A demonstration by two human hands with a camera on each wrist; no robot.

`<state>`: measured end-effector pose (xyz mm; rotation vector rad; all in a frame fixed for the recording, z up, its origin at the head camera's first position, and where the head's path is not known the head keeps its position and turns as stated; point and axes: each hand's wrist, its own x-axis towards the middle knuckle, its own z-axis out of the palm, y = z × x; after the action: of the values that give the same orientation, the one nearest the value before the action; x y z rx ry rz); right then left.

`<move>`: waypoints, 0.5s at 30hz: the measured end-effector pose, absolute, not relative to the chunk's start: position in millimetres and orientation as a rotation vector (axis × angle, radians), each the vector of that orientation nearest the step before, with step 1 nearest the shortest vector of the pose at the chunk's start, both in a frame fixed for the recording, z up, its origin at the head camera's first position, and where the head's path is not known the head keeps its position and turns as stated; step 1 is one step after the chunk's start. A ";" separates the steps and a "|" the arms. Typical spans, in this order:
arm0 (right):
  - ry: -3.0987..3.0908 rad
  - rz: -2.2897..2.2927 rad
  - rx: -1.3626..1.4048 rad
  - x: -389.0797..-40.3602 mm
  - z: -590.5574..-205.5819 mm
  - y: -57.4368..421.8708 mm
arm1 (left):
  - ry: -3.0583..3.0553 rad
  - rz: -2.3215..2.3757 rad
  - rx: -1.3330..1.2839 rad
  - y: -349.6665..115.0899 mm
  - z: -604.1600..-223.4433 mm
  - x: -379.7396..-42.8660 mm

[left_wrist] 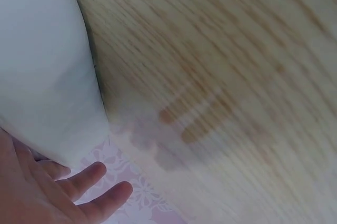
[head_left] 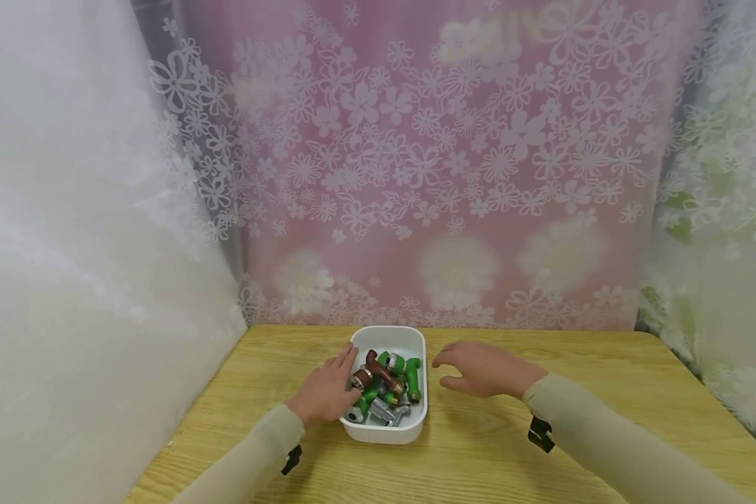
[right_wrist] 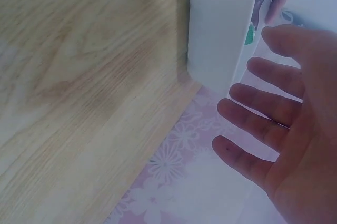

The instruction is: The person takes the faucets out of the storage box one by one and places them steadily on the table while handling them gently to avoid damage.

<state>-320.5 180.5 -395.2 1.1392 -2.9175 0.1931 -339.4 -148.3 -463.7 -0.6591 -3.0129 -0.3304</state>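
Note:
A white rectangular tub (head_left: 387, 434) stands on the wooden table, holding several pipe fittings. Among them are a brown branched fitting (head_left: 383, 371) with a brass threaded end, a green fitting (head_left: 413, 378) along the right wall, and a silver metal piece (head_left: 381, 410) near the front. My left hand (head_left: 327, 392) lies along the tub's left rim, fingers extended. Past the tub's right side, my right hand (head_left: 479, 367) hovers apart from it with nothing in its grasp. In the right wrist view the right hand's fingers (right_wrist: 258, 137) are spread and slightly bent beside the tub wall (right_wrist: 218, 29).
The wooden table (head_left: 510, 448) extends to both sides of the tub. A pink flowered curtain (head_left: 441, 175) hangs behind the table's back edge. Whitish sheets hang at the left (head_left: 88, 245) and right (head_left: 731, 280).

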 end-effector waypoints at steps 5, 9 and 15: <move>-2.915 0.213 1.167 -329.5 -389.4 168.1 | -3.016 -0.326 -0.649 -147.1 -463.2 -339.2; -2.923 0.219 1.173 -334.9 -384.2 159.8 | -3.018 -0.292 -0.655 -146.7 -462.4 -338.5; -2.991 0.219 1.143 -343.9 -380.7 146.8 | -3.028 -0.293 -0.654 -145.6 -460.4 -336.8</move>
<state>-343.9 146.8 -380.7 1.1432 -2.9915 0.2187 -336.8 -145.6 -460.4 -0.6537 -3.0284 -0.2926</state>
